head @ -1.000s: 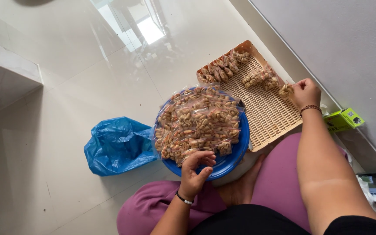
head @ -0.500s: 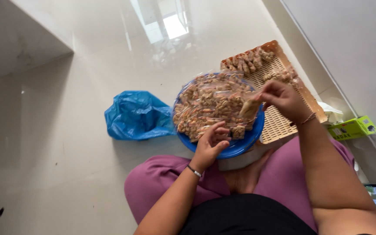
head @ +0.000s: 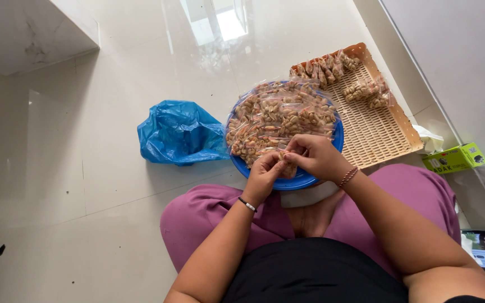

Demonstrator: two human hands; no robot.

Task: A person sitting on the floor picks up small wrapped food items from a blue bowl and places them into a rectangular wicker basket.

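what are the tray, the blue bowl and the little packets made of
Tray: looks like woven cane or plastic, tan lattice with a brown rim. Bowl: probably plastic, smooth glossy blue. Packets: thin clear plastic film, shiny and crinkled, nuts visible through it.

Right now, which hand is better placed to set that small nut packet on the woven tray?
Probably the right hand. Both hands pinch the small packet over the blue bowl, but the woven tray lies on the right side, so the left hand would have to cross over.
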